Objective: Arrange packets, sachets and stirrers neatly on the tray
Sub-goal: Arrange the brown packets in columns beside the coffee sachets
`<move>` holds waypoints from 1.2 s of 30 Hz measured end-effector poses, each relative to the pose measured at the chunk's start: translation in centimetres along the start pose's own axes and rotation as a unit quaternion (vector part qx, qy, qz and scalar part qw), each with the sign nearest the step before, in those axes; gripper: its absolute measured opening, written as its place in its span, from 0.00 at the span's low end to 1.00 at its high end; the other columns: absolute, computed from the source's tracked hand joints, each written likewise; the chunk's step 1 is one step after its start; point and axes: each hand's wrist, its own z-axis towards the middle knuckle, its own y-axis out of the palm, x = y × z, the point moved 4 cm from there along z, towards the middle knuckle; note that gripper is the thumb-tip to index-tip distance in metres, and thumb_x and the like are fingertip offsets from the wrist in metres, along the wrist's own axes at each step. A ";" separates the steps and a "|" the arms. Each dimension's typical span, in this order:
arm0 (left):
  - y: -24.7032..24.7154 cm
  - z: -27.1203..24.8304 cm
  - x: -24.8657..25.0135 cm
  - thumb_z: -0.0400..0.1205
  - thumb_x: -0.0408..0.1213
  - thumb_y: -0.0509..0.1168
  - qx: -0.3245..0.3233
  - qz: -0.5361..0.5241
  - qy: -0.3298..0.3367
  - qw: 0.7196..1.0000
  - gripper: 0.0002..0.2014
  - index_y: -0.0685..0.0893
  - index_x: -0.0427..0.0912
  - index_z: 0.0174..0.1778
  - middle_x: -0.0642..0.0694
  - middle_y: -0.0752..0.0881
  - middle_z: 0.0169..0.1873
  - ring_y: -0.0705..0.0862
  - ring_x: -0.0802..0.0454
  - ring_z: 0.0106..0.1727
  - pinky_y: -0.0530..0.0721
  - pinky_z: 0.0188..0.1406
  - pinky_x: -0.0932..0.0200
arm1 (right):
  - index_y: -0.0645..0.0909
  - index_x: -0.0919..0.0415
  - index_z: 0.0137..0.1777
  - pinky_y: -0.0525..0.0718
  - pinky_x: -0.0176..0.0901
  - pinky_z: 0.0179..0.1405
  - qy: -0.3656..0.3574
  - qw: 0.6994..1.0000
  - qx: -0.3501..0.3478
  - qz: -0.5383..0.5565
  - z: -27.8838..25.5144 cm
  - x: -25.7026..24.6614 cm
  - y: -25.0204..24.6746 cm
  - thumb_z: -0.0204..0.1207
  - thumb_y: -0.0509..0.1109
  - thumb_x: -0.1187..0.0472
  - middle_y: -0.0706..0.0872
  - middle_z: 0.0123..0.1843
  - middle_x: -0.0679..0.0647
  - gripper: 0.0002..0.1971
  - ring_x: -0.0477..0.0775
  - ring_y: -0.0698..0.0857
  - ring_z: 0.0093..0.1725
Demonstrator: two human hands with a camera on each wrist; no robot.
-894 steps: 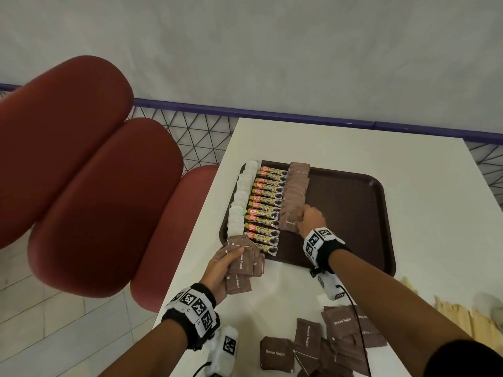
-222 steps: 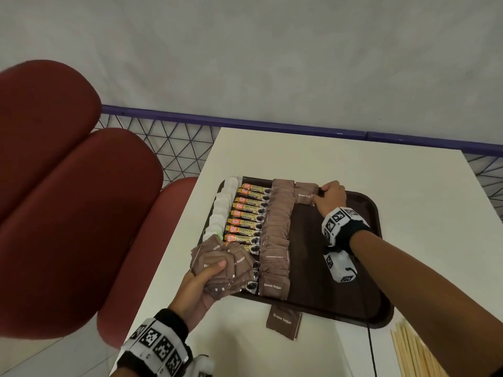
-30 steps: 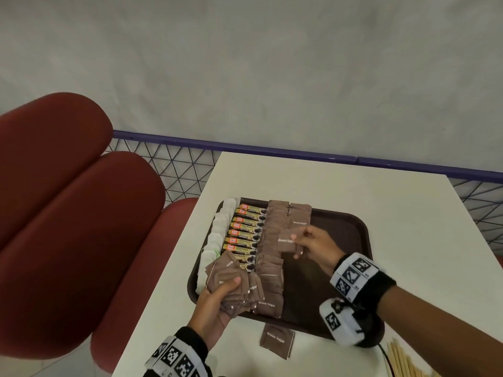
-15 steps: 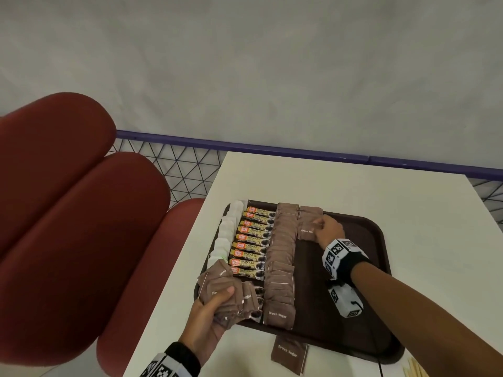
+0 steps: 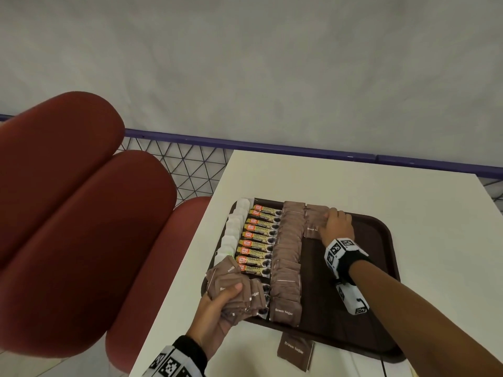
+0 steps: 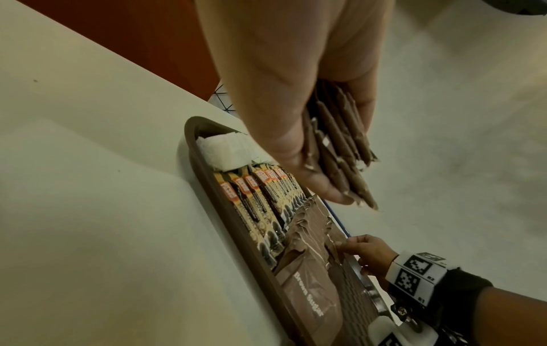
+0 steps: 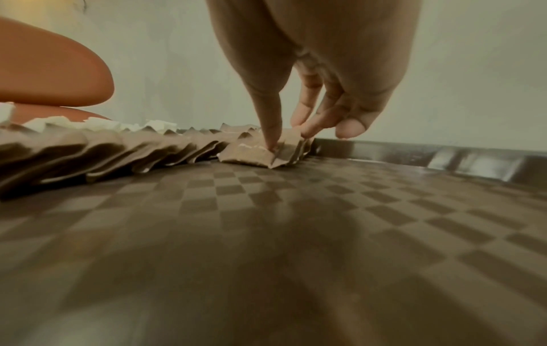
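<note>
- The brown tray (image 5: 382,235) lies on the white table (image 5: 340,183), with its near left corner under the left hand (image 5: 217,314).
- On the tray, from left to right: a column of white sachets (image 5: 231,235), a column of orange-and-black granule sticks (image 5: 258,238), then a long column of overlapping brown sugar sachets (image 5: 288,262).
- A short second column of brown sachets (image 5: 313,221) begins at the far edge, just right of the long one.
- The right hand (image 5: 336,225) rests on that short column — in the right wrist view its forefinger (image 7: 271,121) presses down on the nearest sachet, the other fingers bent loosely beside it, touching the ones behind.
- The left hand has its fingers and thumb curled round a fanned bundle of brown sachets (image 5: 231,289), held above the near left part of the tray.
- One loose brown sachet (image 5: 295,351) lies flat on the table, just beyond the tray's near rim.
- Red padded seats (image 5: 81,213) stand to the left of the table.
</note>
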 end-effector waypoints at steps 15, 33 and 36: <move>3.1 -0.9 -0.7 0.76 0.25 0.65 -0.033 0.037 -0.023 0.999 0.13 0.83 0.32 0.57 0.30 0.89 0.49 0.90 0.37 0.45 0.89 0.40 0.45 | 0.83 0.65 0.50 0.77 0.34 0.48 -0.229 0.893 -0.240 0.305 -11.4 -7.1 -2.9 0.77 0.68 0.60 0.81 0.41 0.45 0.08 0.44 0.79 0.44; 3.5 -1.3 -1.6 0.72 0.27 0.68 -0.044 0.035 -0.035 0.998 0.19 0.81 0.29 0.60 0.30 0.89 0.48 0.90 0.36 0.44 0.88 0.44 0.39 | 0.73 0.66 0.46 0.85 0.38 0.27 0.030 0.782 -0.263 0.564 -12.5 -6.1 -2.2 0.77 0.63 0.74 0.84 0.42 0.62 0.05 0.53 0.85 0.29; 3.0 -1.3 -1.5 0.76 0.26 0.66 -0.035 0.035 -0.036 0.998 0.16 0.82 0.30 0.59 0.29 0.89 0.50 0.89 0.35 0.46 0.89 0.42 0.41 | 0.73 0.65 0.46 0.85 0.38 0.29 0.050 0.797 -0.227 0.557 -10.6 -4.4 -3.0 0.75 0.63 0.75 0.84 0.44 0.59 0.06 0.53 0.83 0.32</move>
